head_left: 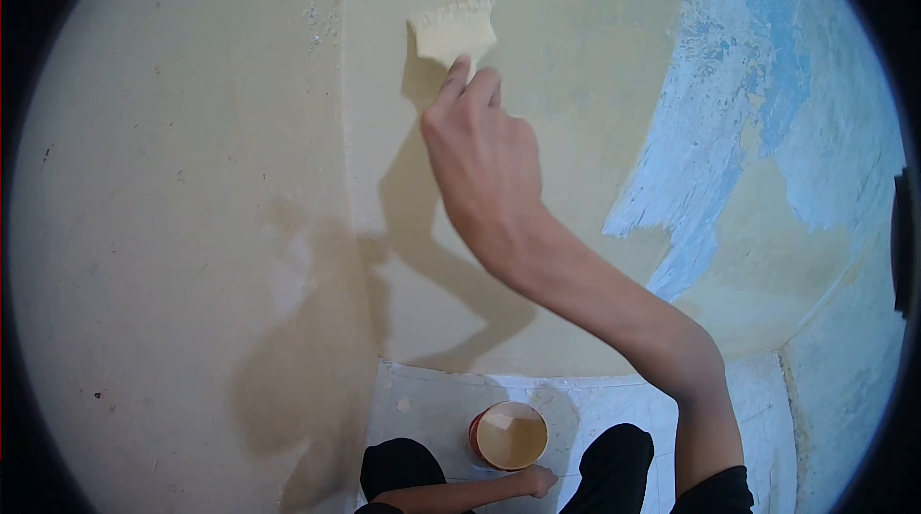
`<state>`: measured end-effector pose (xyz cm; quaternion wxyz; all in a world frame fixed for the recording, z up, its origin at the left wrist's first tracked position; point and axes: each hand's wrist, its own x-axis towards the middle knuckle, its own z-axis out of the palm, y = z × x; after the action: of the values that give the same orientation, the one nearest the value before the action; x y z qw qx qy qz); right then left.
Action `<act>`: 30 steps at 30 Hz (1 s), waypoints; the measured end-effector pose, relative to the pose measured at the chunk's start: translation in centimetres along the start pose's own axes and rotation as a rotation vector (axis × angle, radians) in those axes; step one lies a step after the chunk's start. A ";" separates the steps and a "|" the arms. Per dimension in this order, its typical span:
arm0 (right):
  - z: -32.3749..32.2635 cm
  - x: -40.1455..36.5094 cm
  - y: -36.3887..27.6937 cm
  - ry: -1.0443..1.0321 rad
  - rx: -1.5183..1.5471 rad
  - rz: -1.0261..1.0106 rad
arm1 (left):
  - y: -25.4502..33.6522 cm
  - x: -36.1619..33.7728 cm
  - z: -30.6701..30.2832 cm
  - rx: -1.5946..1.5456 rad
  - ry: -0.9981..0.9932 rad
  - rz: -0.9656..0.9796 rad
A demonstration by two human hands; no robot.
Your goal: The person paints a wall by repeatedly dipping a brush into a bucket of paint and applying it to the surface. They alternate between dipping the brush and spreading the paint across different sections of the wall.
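Observation:
My right hand (484, 144) is closed around a wide flat paintbrush (453, 34) whose bristles touch the wall (566, 82). The brush is coated in cream paint and its handle is hidden in my fingers. Cream-yellow covers much of this wall. Low down, between my knees, stands a small round tub of cream paint (511, 435), reddish on its outer side. My left hand (540, 481) is beside the near rim of the tub, its fingers curled. Whether it grips the tub or something else cannot be made out.
Pale blue, patchy paint (700, 120) shows on the right part of the wall. A vertical corner line runs at left, with another wall (173, 226) beyond it. Whitish sheeting (672, 399) lies below the wall. A dark object (902, 245) sits at the far right edge.

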<state>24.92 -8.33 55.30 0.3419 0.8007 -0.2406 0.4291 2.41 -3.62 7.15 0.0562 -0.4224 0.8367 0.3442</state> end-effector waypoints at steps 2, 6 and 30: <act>-0.1 -0.9 -1.2 -0.047 -0.109 -0.048 | -0.1 0.1 0.1 -0.009 0.001 -0.001; -0.1 -3.1 -2.5 -0.164 -0.104 -0.104 | -0.4 0.4 0.2 -0.058 0.011 -0.039; -0.6 -0.6 4.7 -0.129 0.139 0.153 | -1.0 0.0 2.4 -0.019 0.022 0.002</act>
<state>21.11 -10.91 56.64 0.2356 0.8276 -0.2921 0.4173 2.69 -2.55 4.84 0.0425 -0.4258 0.8345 0.3472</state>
